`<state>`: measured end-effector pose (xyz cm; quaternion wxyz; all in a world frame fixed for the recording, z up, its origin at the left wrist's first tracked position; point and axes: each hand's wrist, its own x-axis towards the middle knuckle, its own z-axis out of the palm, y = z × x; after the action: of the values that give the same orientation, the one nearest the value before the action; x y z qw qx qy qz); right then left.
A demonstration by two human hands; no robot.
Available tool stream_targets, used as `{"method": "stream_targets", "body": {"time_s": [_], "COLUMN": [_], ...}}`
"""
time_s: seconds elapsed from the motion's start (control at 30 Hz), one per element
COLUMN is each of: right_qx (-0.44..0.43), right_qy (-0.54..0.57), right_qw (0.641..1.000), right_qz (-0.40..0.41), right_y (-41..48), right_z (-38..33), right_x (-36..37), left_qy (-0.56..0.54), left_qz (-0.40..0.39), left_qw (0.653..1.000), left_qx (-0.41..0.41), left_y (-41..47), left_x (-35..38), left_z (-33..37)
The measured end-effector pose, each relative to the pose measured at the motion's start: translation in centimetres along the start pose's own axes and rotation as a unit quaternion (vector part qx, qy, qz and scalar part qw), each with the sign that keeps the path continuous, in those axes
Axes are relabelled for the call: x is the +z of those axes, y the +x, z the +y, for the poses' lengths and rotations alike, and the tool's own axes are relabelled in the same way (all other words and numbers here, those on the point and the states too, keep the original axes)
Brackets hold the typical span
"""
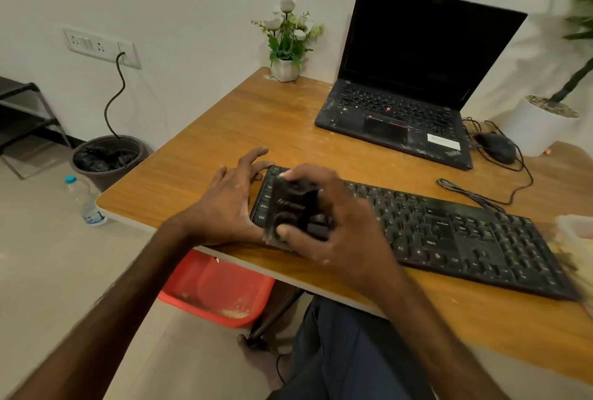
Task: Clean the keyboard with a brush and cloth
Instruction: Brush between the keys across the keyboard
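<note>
A black keyboard [449,232] lies slantwise on the wooden desk [250,123], dusty with pale specks. My right hand [337,223] is shut on a black brush block [295,210] and presses it onto the keyboard's left end; the image is blurred there. My left hand [227,200] rests flat on the desk with fingers spread, touching the keyboard's left edge. At the far right edge a pale blurred thing [574,232], perhaps the cloth, lies near the keyboard.
A dusty open laptop [401,110] stands behind the keyboard, a black mouse [497,147] and cable to its right. A small flower pot [285,69] and a white planter [539,126] stand at the back. Below: a red tub [224,293], dark bin [106,159], water bottle [86,200].
</note>
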<state>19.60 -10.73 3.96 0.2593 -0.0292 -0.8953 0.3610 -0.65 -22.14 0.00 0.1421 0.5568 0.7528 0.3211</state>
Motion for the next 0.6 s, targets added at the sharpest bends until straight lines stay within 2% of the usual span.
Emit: {"method": "stream_targets", "body": {"time_s": [0.07,0.13,0.17,0.2,0.23,0.3,0.37,0.4,0.47,0.53,0.6], "right_qx": [-0.015,-0.01,-0.007,0.0,0.01,0.004,-0.045,-0.065,-0.067,-0.035,-0.006], "right_qy": [-0.073,-0.198,-0.224,-0.193,-0.105,-0.005,-0.085,-0.15,-0.261,-0.268,-0.175], "right_qw": [0.997,0.977,0.968,0.973,0.986,0.997,0.995,0.986,0.962,0.958,0.98], "right_qz": [0.023,0.083,0.113,0.129,0.126,0.072,0.011,0.008,0.054,0.1,0.089], "right_y": [0.2,0.7,0.7,0.4,0.0,-1.2,-2.1,-2.2,-1.4,-0.8,-1.0], "right_z": [0.5,1.4,1.7,1.9,1.7,0.9,0.8,1.1,2.0,2.5,1.9], "right_x": [0.2,-1.1,-1.8,-2.4,-2.6,-2.3,-1.6,-1.6,-2.2,-3.0,-2.9], "left_qy": [0.007,0.008,0.008,0.007,0.006,0.004,0.002,0.002,0.004,0.003,0.005], "left_qz": [-0.001,0.0,0.0,0.001,0.0,-0.001,0.001,0.0,-0.004,-0.006,-0.005], "left_qw": [1.0,1.0,1.0,1.0,1.0,1.0,1.0,1.0,1.0,1.0,1.0], "left_qx": [-0.002,-0.014,-0.017,-0.017,-0.016,-0.015,-0.017,-0.016,-0.016,-0.024,-0.024], "left_y": [0.0,-0.1,-0.2,-0.2,-0.2,-0.2,-0.2,-0.2,-0.1,-0.2,-0.2], "left_x": [0.0,0.0,0.0,0.0,0.0,-0.1,0.0,0.0,0.0,0.0,0.0], "left_z": [0.1,0.3,0.3,0.3,0.2,0.2,0.3,0.3,0.3,0.3,0.3]}}
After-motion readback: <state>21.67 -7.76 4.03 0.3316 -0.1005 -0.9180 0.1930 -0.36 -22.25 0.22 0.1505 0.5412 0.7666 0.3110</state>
